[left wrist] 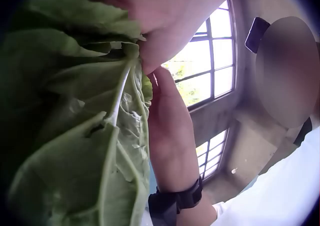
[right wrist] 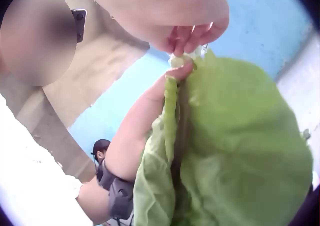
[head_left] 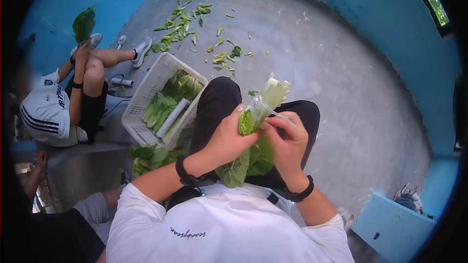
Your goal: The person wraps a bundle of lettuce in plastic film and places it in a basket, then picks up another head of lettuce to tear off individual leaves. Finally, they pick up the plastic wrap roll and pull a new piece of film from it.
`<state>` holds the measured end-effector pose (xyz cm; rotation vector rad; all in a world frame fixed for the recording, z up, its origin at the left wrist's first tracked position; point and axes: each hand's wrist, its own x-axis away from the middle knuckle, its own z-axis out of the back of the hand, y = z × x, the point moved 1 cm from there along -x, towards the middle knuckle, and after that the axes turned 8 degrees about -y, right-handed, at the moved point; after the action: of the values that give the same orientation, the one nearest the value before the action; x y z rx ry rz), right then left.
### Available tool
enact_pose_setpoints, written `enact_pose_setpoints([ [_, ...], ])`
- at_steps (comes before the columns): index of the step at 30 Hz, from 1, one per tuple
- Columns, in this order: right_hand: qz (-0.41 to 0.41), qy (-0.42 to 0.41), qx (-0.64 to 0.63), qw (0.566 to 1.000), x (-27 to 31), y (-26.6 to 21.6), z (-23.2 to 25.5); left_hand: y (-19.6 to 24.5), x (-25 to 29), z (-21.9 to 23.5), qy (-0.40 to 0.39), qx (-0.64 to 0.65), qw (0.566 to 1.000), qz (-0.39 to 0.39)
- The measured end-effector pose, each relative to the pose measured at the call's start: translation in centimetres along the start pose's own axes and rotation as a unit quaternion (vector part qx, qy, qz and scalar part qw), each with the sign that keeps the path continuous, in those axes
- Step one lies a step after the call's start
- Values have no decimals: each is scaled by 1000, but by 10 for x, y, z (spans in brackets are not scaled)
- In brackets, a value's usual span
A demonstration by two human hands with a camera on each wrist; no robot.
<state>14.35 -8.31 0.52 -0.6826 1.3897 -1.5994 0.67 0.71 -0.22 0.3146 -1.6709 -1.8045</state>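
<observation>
A bundle of leafy greens [head_left: 275, 92] lies over the person's lap, its pale cut stems pointing away and its broad leaves [head_left: 261, 158] hanging toward the body. Clear plastic film [head_left: 259, 108] wraps round the stems. The left hand [head_left: 229, 136] grips the bundle from the left, thumb and fingers about it just below the film. On the other side, the right hand [head_left: 287, 141] pinches a stretched strand of the film between thumb and fingers. In both wrist views large leaves [left wrist: 65, 136] [right wrist: 240, 136] hide much of the grip.
A white plastic crate [head_left: 139, 95] with more greens [head_left: 158, 109] and a white roll [head_left: 173, 117] stands left of the knees. Loose leaf scraps [head_left: 180, 27] litter the floor. Another person [head_left: 53, 107] sits at the left holding a leaf [head_left: 84, 24]. A blue box [head_left: 390, 226] is at lower right.
</observation>
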Motion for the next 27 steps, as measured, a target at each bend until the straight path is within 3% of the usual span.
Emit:
enact_pose_setpoints([
  [7,-43,-17,-95,994,-5,-1,-2,3,-3,-3,48,-21,998,-44],
  [11,-169,-103,-174,965,-11,-3,15,3,4,1,3,6,1000,-13],
  [12,-182,-88,-179,963,-13,-5,15,5,5,1,2,-3,1000,-27],
  [15,-141,-62,-200,968,-14,8,15,7,5,0,-3,-13,998,-65],
  [18,-190,-105,-174,961,-15,14,18,4,7,2,-12,-1,997,-73],
  [21,-167,-148,-226,948,-14,13,17,2,7,3,-20,32,997,-67],
  [27,-143,-169,-193,956,-11,12,22,-1,4,4,-36,89,994,-55],
])
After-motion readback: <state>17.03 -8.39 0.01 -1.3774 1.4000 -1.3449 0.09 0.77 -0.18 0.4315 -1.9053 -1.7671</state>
